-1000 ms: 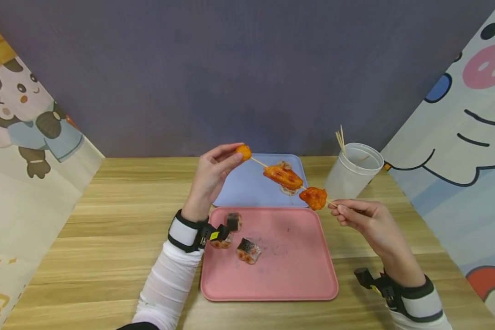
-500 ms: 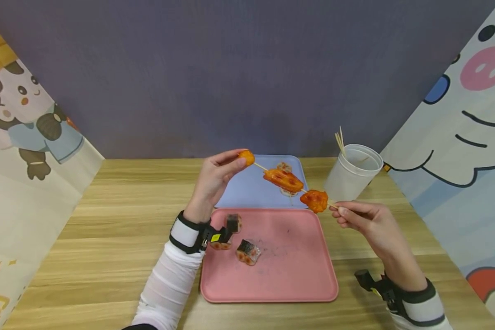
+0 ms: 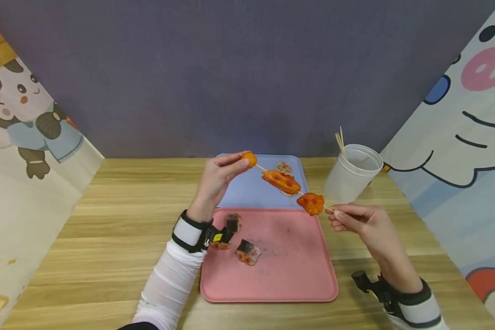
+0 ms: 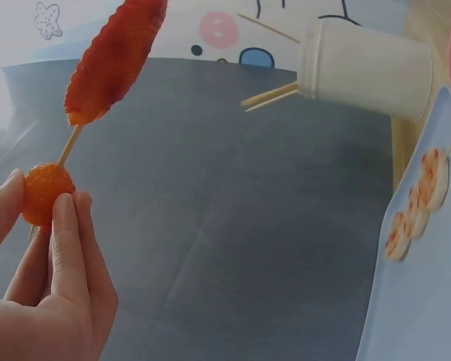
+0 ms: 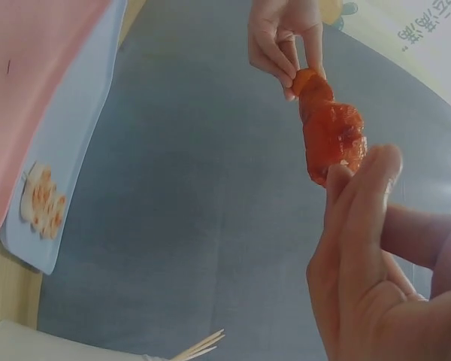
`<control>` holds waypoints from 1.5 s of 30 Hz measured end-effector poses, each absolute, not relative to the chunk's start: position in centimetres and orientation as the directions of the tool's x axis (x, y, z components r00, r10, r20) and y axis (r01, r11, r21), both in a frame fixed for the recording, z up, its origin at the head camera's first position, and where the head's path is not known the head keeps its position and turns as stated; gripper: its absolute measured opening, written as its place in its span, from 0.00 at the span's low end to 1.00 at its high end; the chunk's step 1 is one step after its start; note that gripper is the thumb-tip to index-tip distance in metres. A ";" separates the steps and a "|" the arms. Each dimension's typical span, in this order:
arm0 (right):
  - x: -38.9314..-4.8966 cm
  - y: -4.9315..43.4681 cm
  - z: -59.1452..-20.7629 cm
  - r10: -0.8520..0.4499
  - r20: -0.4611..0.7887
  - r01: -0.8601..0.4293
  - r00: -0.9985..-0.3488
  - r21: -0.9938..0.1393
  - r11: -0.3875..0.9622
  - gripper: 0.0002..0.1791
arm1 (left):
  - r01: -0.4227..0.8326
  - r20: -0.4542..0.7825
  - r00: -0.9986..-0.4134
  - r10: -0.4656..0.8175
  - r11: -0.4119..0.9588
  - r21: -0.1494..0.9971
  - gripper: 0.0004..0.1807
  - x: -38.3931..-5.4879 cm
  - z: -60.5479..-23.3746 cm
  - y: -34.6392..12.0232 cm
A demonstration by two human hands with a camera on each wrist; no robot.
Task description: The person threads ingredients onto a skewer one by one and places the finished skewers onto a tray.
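Note:
Over the trays, both hands hold a loaded bamboo skewer (image 3: 261, 167) slanting down to the right. My left hand (image 3: 215, 181) pinches a small orange ball-shaped food piece (image 4: 48, 194) between thumb and fingers, at the skewer's upper left end. A bare stretch of stick separates the ball from a long glazed piece resembling a chicken wing (image 3: 281, 182). Lower along the stick sits a chunky glazed reddish-orange piece (image 3: 311, 203). Just beyond this chunk, my right hand (image 3: 365, 224) pinches the skewer's lower end. In the right wrist view, the fingers partly cover the chunk (image 5: 333, 143).
A pink tray (image 3: 293, 279) with several dark-skinned food pieces (image 3: 248, 252) lies in front. Behind it, a blue tray (image 3: 243, 192) carries a skewer of pale browned slices (image 4: 416, 210). A white cup (image 3: 350, 176) with bamboo sticks (image 3: 340, 141) stands at right, near the wall.
My left hand has moved slightly right and down with the ball, and the gap between ball and long piece has narrowed. My right hand has shifted slightly left and down with the skewer.

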State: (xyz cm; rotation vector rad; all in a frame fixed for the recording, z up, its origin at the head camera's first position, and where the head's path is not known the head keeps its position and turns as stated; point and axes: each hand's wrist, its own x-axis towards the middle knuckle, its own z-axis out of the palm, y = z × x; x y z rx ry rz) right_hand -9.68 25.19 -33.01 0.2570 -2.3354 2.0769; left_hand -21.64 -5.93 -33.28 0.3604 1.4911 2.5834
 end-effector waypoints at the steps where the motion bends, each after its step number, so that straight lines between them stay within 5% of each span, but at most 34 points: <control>1: -9.7 25.1 -33.0 -0.121 0.109 -0.122 -0.987 -0.986 0.110 0.10 | -0.006 0.133 -0.960 0.245 -0.495 0.869 0.13 -21.6 -33.3 -5.9; 13: -9.9 24.4 -33.2 -0.137 0.072 -0.097 -0.988 -0.977 0.190 0.14 | -0.013 0.129 -0.954 0.271 -0.468 0.884 0.09 -21.4 -33.5 -5.3; 26: -10.0 24.5 -32.7 -0.222 0.017 -0.117 -0.975 -0.887 0.446 0.15 | -0.014 0.118 -0.957 0.266 -0.447 0.894 0.12 -21.3 -33.8 -5.6; 40: -11.0 23.9 -33.9 -0.486 -0.139 -0.015 -0.863 -0.954 0.300 0.20 | 0.020 0.147 -0.952 0.267 -0.427 0.904 0.20 -21.8 -34.4 -4.8; 45: -11.6 22.5 -34.7 -0.470 -0.138 0.011 -0.872 -0.965 0.262 0.21 | 0.077 0.185 -0.948 0.260 -0.378 0.923 0.20 -22.5 -34.6 -4.9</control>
